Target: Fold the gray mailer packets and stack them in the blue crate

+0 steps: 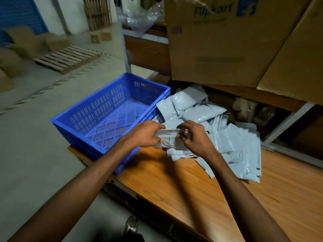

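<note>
head cam: you look forward and down from the person's head | close over the orange-brown wooden table (pixel 174 180) | one view only, both forearms in frame

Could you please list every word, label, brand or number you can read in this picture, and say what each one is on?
"Flipkart": blue lettering, motion-blurred, on the big cardboard box, beside a blue square logo.
Smaller line under that name: too blurred to read.
Dark strip lower on the same box: unreadable.
Mark near the box's left edge: unreadable.
Printed strip on the packet held by the left hand and right hand: too small to read.
Blue crate: no text visible.
</note>
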### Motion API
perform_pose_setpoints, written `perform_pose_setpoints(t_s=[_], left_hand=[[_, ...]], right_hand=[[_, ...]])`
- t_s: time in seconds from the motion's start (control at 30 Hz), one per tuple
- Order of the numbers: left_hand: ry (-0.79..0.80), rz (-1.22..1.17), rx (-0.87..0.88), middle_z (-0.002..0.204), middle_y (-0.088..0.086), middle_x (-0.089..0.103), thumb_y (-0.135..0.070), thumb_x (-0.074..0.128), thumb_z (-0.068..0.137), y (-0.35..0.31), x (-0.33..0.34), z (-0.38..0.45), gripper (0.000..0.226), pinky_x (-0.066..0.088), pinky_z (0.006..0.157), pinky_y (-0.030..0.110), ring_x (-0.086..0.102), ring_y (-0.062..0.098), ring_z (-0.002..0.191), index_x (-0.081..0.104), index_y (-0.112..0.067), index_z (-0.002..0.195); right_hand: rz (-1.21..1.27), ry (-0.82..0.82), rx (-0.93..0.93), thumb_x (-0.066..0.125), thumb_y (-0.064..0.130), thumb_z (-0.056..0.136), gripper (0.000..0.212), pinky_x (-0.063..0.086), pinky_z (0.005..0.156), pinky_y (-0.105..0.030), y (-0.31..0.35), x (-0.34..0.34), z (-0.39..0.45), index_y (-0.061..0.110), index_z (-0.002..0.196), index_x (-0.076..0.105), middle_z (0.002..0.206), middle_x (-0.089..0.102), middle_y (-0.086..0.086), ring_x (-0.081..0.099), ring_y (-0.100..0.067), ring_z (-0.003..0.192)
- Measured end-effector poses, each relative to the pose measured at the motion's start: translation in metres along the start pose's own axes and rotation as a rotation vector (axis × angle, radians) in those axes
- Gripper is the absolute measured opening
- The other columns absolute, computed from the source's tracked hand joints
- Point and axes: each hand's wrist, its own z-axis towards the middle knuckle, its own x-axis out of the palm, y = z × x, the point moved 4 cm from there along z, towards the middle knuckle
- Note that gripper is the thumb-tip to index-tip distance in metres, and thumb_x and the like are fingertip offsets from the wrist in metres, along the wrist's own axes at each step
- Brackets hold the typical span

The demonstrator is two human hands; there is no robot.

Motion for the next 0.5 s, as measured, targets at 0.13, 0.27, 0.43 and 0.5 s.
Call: perform_pose_setpoints(t_s=[0.13,0.27,0.43,0.5], left_hand=[[-0.094,0.005,-0.003,0.087,-0.007,0.069,-0.036,0.067,0.088,0.038,-0.051,0.013,0.011,0.039,0.066,0.034,0.066,0.023,0.091,0.057,-0.031,0.089],[-0.145,0.029,-0.006,0.090,-0.006,0.070,-0.047,0.063,0.087,0.094,-0.085,0.032,0.021,0.054,0.072,0.040,0.067,0.024,0.092,0.062,-0.028,0.096],[-0.146,-0.028,-0.030,0.093,-0.004,0.073,-0.044,0.065,0.088,0.186,-0.093,0.058,0.023,0.052,0.071,0.040,0.068,0.028,0.095,0.064,-0.029,0.105],[-0.119,-0.058,-0.048,0.098,-0.006,0.075,-0.038,0.065,0.085,0.222,-0.086,0.067,0.028,0.053,0.073,0.039,0.068,0.026,0.096,0.066,-0.034,0.113]], right_hand=[[-0.006,-0.070,-0.072,0.072,0.008,0.085,0.024,0.049,0.083,-0.037,0.029,-0.003,0.063,0.015,0.108,0.075,0.102,0.066,-0.002,0.062,-0.023,0.098],[-0.012,-0.104,-0.115,0.073,0.006,0.084,0.023,0.049,0.087,-0.036,0.051,0.011,0.128,0.009,0.106,0.074,0.102,0.068,-0.006,0.063,-0.027,0.100],[-0.060,-0.079,-0.123,0.069,0.016,0.081,0.027,0.049,0.084,-0.040,0.064,0.061,0.211,0.015,0.107,0.074,0.101,0.067,-0.003,0.061,-0.030,0.099],[-0.084,-0.058,-0.106,0.066,0.020,0.080,0.027,0.050,0.085,-0.042,0.062,0.089,0.243,0.019,0.106,0.075,0.102,0.067,-0.001,0.060,-0.030,0.099]])
